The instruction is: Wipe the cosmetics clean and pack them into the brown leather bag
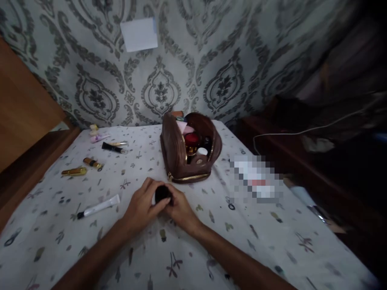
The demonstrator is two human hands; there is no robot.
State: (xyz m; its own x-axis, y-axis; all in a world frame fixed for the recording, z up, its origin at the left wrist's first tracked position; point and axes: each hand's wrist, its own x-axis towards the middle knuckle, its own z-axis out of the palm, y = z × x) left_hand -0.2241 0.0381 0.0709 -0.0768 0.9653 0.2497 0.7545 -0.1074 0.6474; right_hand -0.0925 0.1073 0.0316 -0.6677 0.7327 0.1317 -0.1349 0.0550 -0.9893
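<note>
My left hand (141,204) and my right hand (183,212) meet above the printed tablecloth, fingers closed around a small dark round item (162,195). A pale edge shows on its left; its exact kind is unclear. Just beyond my hands, a brown toiletry bag (173,155) stands unzipped. Inside it are a red-topped jar (191,139), a white cap (202,152), something pink (186,127) and other dark containers. To the left of my left hand lies a white squeeze tube (102,206) with a black cap.
At the left lie a gold tube (74,172), a gold-and-black item (93,163), a black tube (114,148) and a purple-and-white item (99,138). A pixelated object (255,178) lies right. Behind is a patterned wall (187,72); a white cable (290,133) runs at right.
</note>
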